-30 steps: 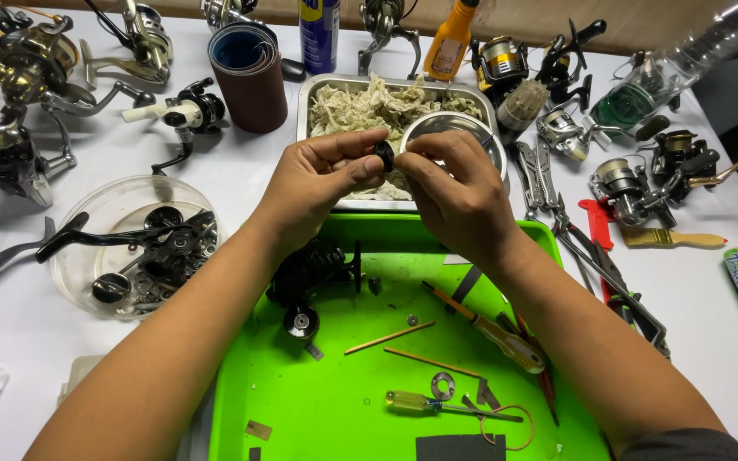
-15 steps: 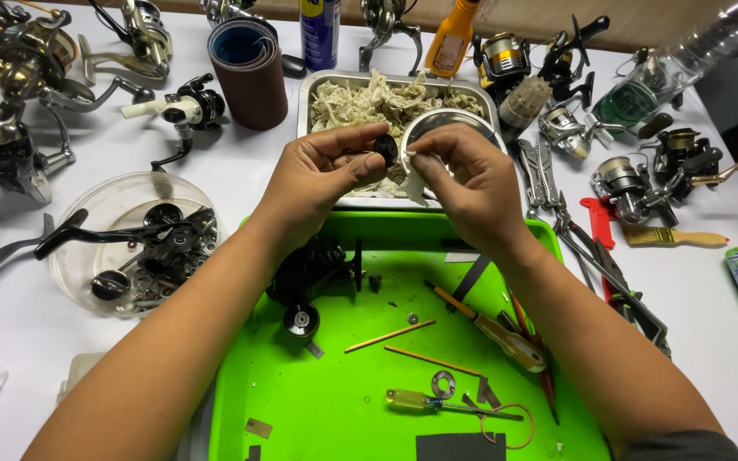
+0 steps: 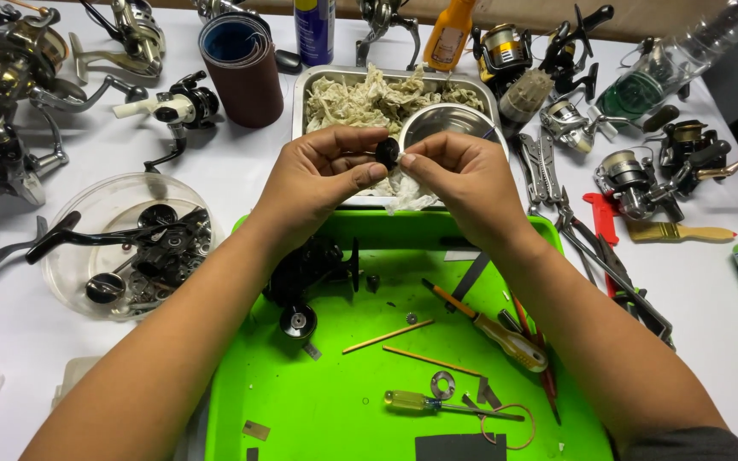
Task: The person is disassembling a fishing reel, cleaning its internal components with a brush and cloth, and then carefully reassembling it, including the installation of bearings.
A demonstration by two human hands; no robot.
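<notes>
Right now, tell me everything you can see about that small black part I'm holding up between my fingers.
The small black part is round and dark, matt like plastic or rubber; finer detail is too small to tell. It is pinched between the fingertips of the left hand and the right hand, held in the air above the far edge of the green tray, in front of the metal pan of rags. A white cloth scrap hangs just beneath it.

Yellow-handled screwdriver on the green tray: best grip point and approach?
Take the yellow-handled screwdriver by its thick handle, coming from above. It lies flat and diagonal on the green tray, handle toward lower right, with red tools close on its right, so the left flank looks freer.
</notes>
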